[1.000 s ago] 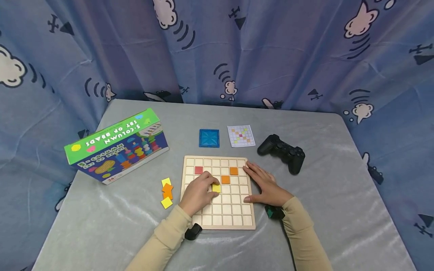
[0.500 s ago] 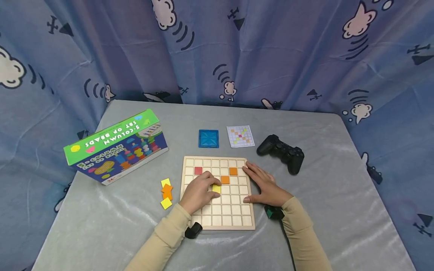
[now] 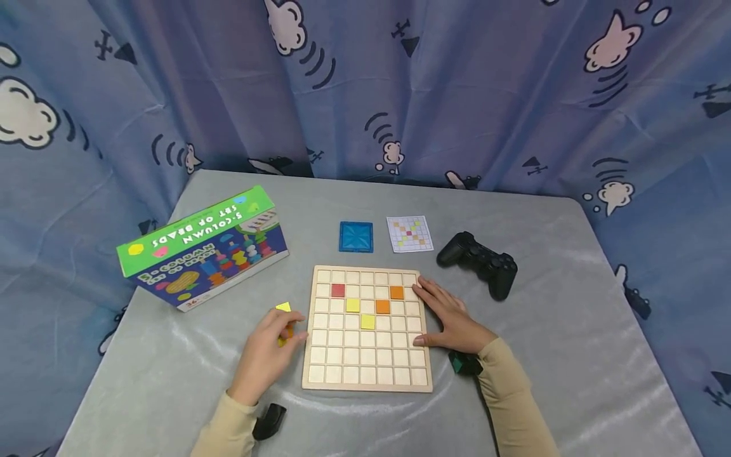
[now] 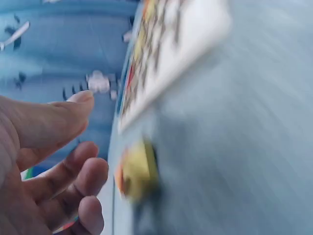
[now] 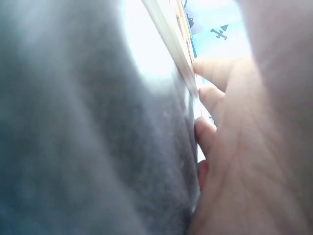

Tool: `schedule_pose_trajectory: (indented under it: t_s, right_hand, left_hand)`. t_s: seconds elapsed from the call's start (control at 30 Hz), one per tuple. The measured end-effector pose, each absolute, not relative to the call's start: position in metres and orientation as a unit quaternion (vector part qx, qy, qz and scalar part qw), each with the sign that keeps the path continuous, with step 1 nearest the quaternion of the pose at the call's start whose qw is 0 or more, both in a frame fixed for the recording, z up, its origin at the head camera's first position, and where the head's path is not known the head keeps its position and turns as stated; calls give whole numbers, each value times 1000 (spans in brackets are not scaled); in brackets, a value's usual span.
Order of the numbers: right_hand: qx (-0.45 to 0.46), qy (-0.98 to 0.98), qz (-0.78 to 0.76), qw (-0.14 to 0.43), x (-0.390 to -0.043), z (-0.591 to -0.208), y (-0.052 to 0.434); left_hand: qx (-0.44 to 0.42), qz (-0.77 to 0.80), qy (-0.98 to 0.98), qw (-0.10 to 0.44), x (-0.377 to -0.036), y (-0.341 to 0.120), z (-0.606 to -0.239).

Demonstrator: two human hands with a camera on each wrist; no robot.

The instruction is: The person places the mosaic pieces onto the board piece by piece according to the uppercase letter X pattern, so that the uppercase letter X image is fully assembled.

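Observation:
My left hand (image 3: 265, 355) hovers by the small pile of loose tiles left of the board, thumb and fingers apart. A yellow tile (image 3: 283, 306) shows past its fingertips; the rest of the pile is mostly covered. In the left wrist view, a blurred yellow tile (image 4: 139, 169) lies beyond the bare fingers, apart from them. My right hand (image 3: 455, 322) rests along the right edge of the wooden grid board (image 3: 367, 388), thumb and fingers spread. In the board's cells sit a red tile (image 3: 338, 290), two yellow tiles (image 3: 368, 322) and two orange tiles (image 3: 382, 307).
Behind the board lie a blue square tray (image 3: 356, 237) and a printed pattern card (image 3: 410, 234). A black game controller (image 3: 478, 264) is at the right rear. The green and blue toy box (image 3: 205, 251) stands at the left rear, before a patterned curtain (image 3: 365, 89).
My left hand has left the yellow tile on the board and moved left to the loose tiles. Another yellow tile, formerly hidden by the hand, now shows. My right hand stays put.

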State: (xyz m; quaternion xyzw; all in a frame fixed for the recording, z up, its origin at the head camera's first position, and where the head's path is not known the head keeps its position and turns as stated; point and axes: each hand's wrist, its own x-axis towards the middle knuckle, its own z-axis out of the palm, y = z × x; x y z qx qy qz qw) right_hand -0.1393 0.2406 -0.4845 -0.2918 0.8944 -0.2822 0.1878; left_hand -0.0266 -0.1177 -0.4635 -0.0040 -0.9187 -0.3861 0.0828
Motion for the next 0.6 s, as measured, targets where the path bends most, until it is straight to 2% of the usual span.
schedule_pose_trajectory:
  t_s: [0.27,0.6]
  right_hand:
    - [-296,897,-274,181,-140,-488,242]
    - [-295,897,-275,182,-140,-484,241]
  left_hand:
    - [80,-373,-922,63,2,-137,-478]
    - [77,-358,-928,69,2,-136,-484]
